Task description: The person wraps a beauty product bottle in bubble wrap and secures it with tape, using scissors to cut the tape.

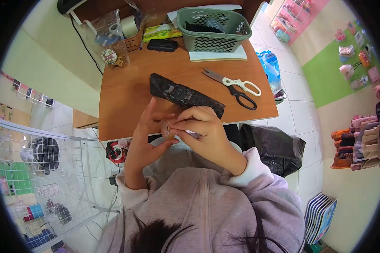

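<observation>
Close in front of my body, above the table's front edge, my right hand [202, 126] pinches a small, clear-tan roll of tape [166, 130] between thumb and fingertips. Around the roll's other side is my left hand [147, 135], its index finger pointing up and its thumb stretched out apart. The left middle fingers are partly hidden behind the roll. Just beyond both hands, a long package in black plastic [185, 93] lies slantwise on the wooden table [126, 92]. Scissors [234, 86] with one white and one black handle lie to its right, blades apart.
A green basket [213, 42] stands at the back on white paper. Left of it are a black case [162, 45], a yellow packet [161, 32] and a clear bag [109, 38]. A black plastic bag [274, 147] sits right of my seat; a wire rack [42, 181] stands left.
</observation>
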{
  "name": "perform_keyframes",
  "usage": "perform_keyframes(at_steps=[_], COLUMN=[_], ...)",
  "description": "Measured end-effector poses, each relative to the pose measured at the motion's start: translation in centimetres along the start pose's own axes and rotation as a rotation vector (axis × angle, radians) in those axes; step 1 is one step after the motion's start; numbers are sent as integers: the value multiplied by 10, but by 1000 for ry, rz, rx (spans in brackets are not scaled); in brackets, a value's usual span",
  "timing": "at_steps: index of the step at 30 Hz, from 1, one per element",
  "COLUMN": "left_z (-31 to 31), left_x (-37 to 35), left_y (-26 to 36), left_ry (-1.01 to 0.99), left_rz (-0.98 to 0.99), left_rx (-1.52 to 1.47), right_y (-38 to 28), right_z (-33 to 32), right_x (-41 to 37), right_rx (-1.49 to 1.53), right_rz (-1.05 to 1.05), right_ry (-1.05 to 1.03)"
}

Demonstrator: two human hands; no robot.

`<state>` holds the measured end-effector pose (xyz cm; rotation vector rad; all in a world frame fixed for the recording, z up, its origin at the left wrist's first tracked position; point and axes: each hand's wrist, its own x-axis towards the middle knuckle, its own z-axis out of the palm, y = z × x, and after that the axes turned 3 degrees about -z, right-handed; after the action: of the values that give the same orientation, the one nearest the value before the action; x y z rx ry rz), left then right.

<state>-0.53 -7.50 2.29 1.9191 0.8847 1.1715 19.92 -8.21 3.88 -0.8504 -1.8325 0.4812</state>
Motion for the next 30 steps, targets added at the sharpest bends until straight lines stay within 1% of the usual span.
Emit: perform_keyframes(at_steps=[6,9,12,14,15,18,20,21,23,24,26,27,29,30], left_z=[5,5,9,11,12,16,20,21,22,22,18,18,18,17], left_x=[2,0,1,3,4,10,7,6,6,6,6,6,3,2], left_y=[-4,-2,-1,2,3,2,-7,-10,-10,-10,-14,-16,-13,-11], left_ry=[6,-10,-11,4,13,110,187,222,172,147,99,74,7,-25], left_rz=[67,-5,-41,-110,-144,-166,-103,-71,-96,-109,-49,-18,-84,-116], left_rx=[-20,-12,-61,-109,-132,-61,-87,-101,-162,-191,-39,35,-32,-65], right_y=[3,6,6,10,11,13,11,9,6,5,5,8,15,17], right_z=[-4,-3,-2,0,0,-4,-8,-9,-12,-14,-20,-23,-27,-30], right_x=[2,4,5,5,4,3,2,1,0,2,6,6,4,5], right_rx=[-91,-176,-270,-312,-303,-249,-183,-58,188,204,233,172,50,27], right_rz=[-90,-126,-164,-192,-189,-171,-145,-51,133,119,91,59,-7,-4], right_ry=[-11,-31,-37,-21,-16,-12,-20,-26,-36,-52,-85,-96,-118,-90])
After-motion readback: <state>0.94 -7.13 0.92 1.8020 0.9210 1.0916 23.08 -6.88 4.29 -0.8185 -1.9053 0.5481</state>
